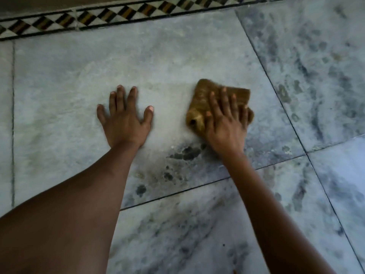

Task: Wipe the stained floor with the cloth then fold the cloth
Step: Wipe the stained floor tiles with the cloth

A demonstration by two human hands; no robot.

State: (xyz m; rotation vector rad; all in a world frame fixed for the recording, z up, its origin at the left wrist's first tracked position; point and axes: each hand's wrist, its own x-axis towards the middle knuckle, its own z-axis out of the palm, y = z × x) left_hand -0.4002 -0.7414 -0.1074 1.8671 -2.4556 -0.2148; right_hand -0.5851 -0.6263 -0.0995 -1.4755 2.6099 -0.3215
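Mid-wipe on a grey marble floor (79, 76). Right hand (225, 123) flat on a bunched brown cloth (205, 91), fingers (224, 95) straight and slightly spread, pressing rather than gripping; thumb against the rolled near-left corner. Cloth well up on the big slab, just beyond and to the right of the dark stain (185, 153). Left hand (124, 119) planted palm-down on bare floor, fingers splayed, holding nothing, apparently bracing body weight. Patterned border strip (118, 12) along the far edge, well clear of the work.

Judged stage: wiping only part done, folding not begun. Darkest blotches sitting nearer the body than the cloth, around the tile joint (177, 194), seemingly untouched.

Risks from here:
- Missing the stain altogether if strokes stay on the far, paler patch.
- Smearing dirt outward instead of lifting it, given an already bunched, possibly soiled cloth face.
- Cloth slipping out from under a flat palm on a hard pull, since nothing pinches it.
- Left palm sliding if the marble is damp.
- Grey veining in neighbouring slabs mistaken for dirt, wasting effort.
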